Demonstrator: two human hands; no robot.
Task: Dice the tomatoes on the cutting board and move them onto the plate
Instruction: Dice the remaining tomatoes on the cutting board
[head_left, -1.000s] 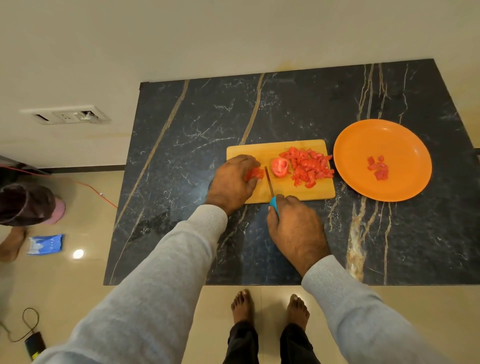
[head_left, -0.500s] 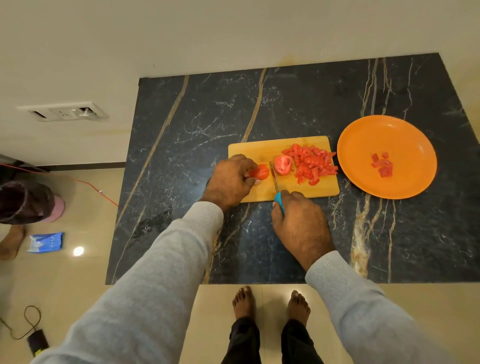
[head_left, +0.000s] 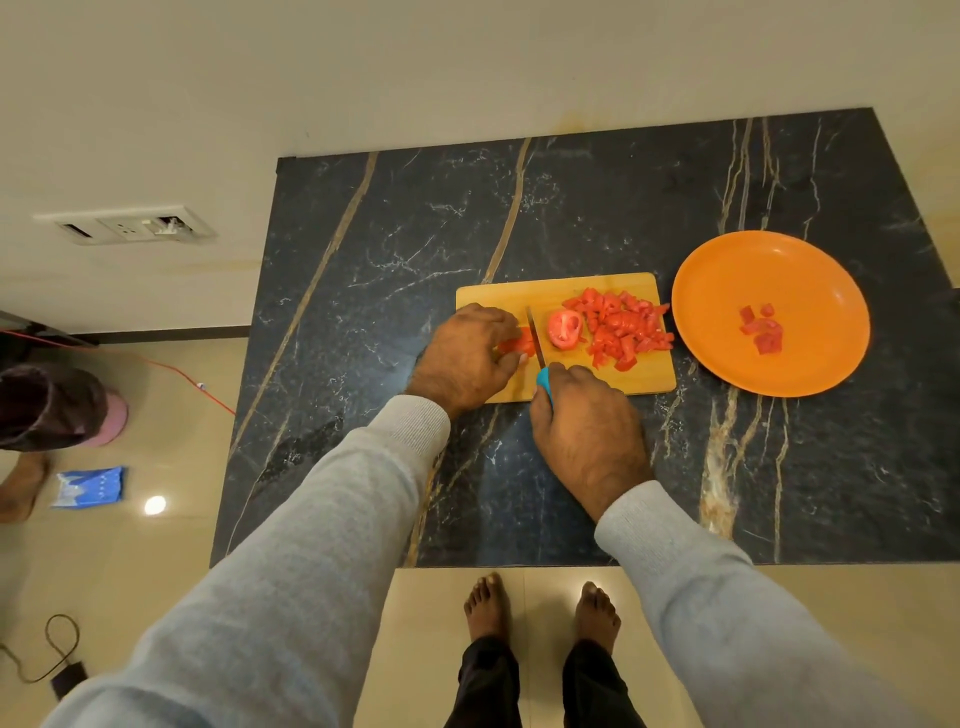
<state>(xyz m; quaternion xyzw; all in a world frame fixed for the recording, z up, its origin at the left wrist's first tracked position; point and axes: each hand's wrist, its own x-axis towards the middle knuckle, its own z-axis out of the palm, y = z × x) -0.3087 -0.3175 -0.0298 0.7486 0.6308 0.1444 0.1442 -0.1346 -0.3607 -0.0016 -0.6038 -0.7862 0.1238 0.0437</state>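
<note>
A wooden cutting board (head_left: 644, 376) lies on the dark marble counter (head_left: 395, 249). My left hand (head_left: 467, 358) presses a tomato piece (head_left: 519, 344) down on the board's left part. My right hand (head_left: 587, 431) grips a knife with a blue handle (head_left: 544, 385); its blade (head_left: 535, 335) stands right beside the held piece. A tomato half (head_left: 565, 328) lies cut side up in the middle. A heap of diced tomato (head_left: 623, 327) covers the board's right side. The orange plate (head_left: 727, 291) to the right holds a few diced pieces (head_left: 761, 330).
The counter ends at a wall behind and at an edge near my bare feet (head_left: 540, 608). On the floor at left are another person's foot (head_left: 21, 483), a blue packet (head_left: 91, 484), an orange cable (head_left: 171, 369) and a black charger (head_left: 65, 680).
The knife blade has shifted left against the tomato piece under my left hand. The view has tilted slightly; board and plate stay put.
</note>
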